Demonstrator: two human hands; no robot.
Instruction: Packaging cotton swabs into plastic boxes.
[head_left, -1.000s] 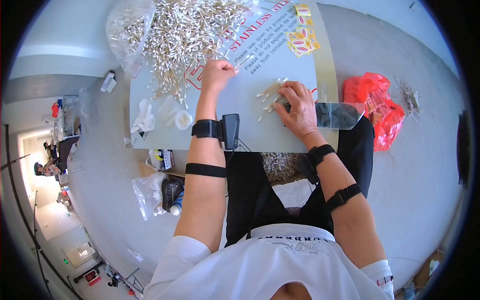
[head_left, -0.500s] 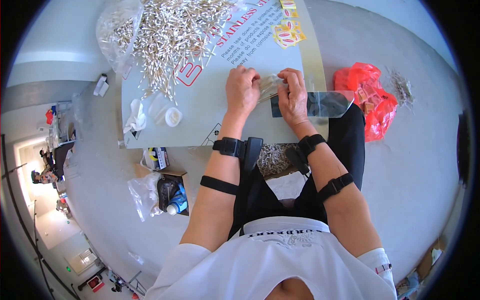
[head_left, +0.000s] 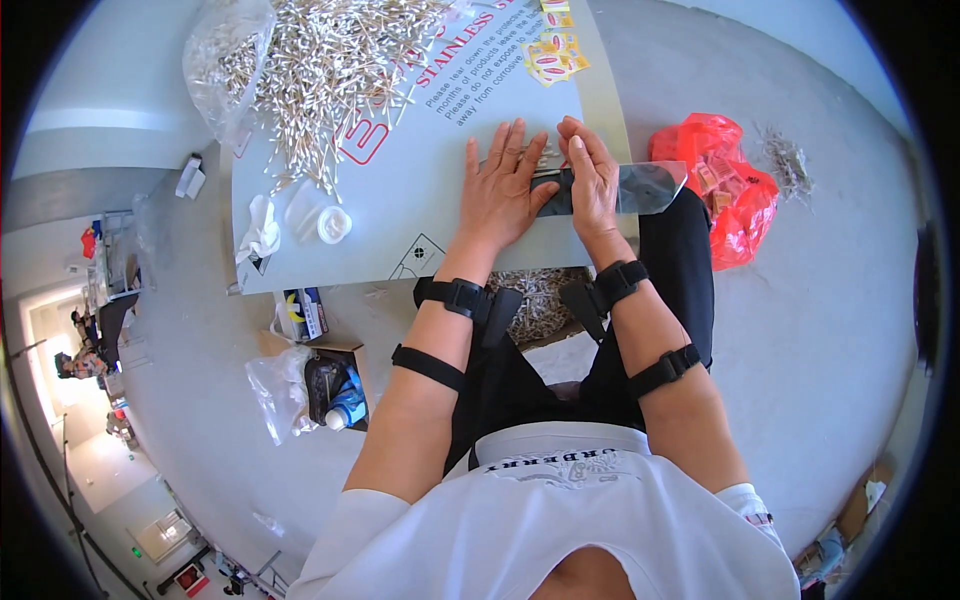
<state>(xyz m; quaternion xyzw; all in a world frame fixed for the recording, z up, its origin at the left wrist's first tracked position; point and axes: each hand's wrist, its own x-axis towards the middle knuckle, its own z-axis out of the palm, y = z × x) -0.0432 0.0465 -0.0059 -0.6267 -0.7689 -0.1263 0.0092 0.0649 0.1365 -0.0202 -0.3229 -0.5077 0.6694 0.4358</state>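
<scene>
1. Left hand [head_left: 498, 200] lies spread, palm down; right hand [head_left: 594, 187] half-curls, grip unclear.
2. Pale, slender cotton swabs [head_left: 547, 157], partly hidden, lie between them; a glossy dark plastic sheet [head_left: 650, 188] extends rightward.
3. Probably squaring the swabs; next calls for gentle, even gathering.

White tips, tan sticks, all through the heap of cotton swabs [head_left: 315, 85]! Under them, a pale grey tabletop [head_left: 400, 215] lettered in red and dark grey. Packets [head_left: 553, 62] in yellow and white with red marks. Film strip [head_left: 645, 188]: near-black one end, clearer grey the other. Bright red bag [head_left: 748, 225], black straps [head_left: 430, 367], black trousers [head_left: 682, 270], white shirt [head_left: 540, 520] with dark print, grey floor [head_left: 800, 380]!
</scene>
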